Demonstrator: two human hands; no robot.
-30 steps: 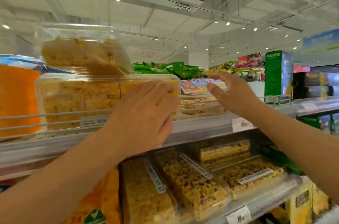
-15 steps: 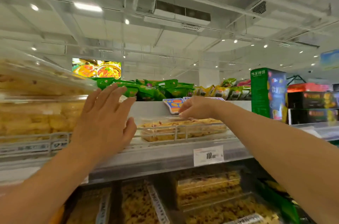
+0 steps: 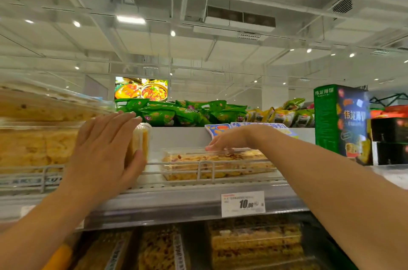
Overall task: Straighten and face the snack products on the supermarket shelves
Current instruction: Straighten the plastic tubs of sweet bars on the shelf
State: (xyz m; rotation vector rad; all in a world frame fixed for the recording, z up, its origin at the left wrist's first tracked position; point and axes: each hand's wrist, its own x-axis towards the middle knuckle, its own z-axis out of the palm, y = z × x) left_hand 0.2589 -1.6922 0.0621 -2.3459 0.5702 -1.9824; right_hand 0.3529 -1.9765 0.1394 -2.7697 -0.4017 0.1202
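Head view: my left hand (image 3: 103, 150) lies flat, fingers straight, against stacked clear snack boxes (image 3: 37, 146); right hand (image 3: 227, 140) fingers press a flat crumbly-filled box (image 3: 216, 164), centre frame.

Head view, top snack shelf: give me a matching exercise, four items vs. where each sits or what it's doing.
Items:
1. left hand
2. right hand
3. price tag
4. green bags

States:
A. piled behind the white back panel of the shelf
B. fingertips on the lid of the flat clear box
C. fixed to the shelf's front edge
D. fingers straight, flat against the end of the stacked clear boxes

Pairs: 1-D, 2-B, 3-C, 4-A
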